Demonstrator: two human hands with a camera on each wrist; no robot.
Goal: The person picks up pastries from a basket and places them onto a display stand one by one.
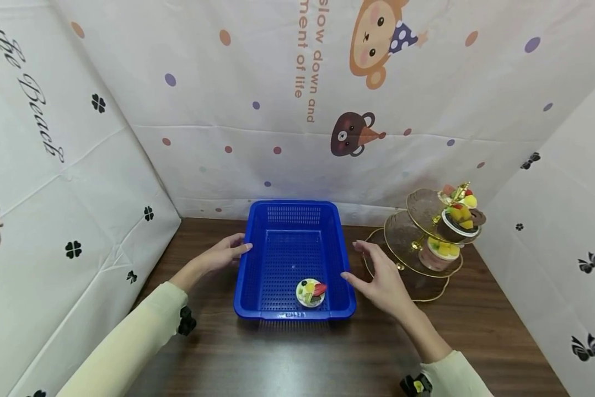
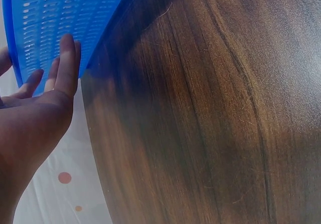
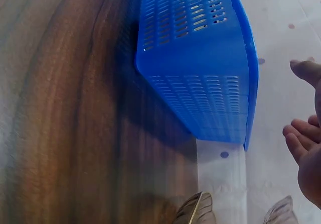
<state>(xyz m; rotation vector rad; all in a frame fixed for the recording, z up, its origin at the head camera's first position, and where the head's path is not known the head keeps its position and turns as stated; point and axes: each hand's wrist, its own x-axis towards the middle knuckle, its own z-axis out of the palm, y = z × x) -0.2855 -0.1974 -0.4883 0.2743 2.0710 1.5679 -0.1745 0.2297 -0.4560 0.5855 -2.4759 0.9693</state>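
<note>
A dark wooden surface (image 1: pixel 327 353) carries everything, boxed in by printed cloth backdrops (image 1: pixel 277 110). One blue perforated basket (image 1: pixel 277 220) stands at its middle, and a person's two hands flank it: the left hand (image 1: pixel 223 255) lies with straight fingers touching the basket's left rim, while the right hand (image 1: pixel 381 278) hovers spread and relaxed just beside the right wall, its thumb near the rim; neither grips anything. To take hold well, I judge each hand should close on the rim at matching points midway along the long sides, so the basket lifts level and the cake inside does not slide. Just beside the right hand stands one three-tiered glass stand (image 1: pixel 421 237) with gold trim, bearing what look like three small desserts (image 1: pixel 458 218), though their edges overlap. Inside the basket, at its near right corner, sits one small fruit-topped cake (image 1: pixel 310 291).
</note>
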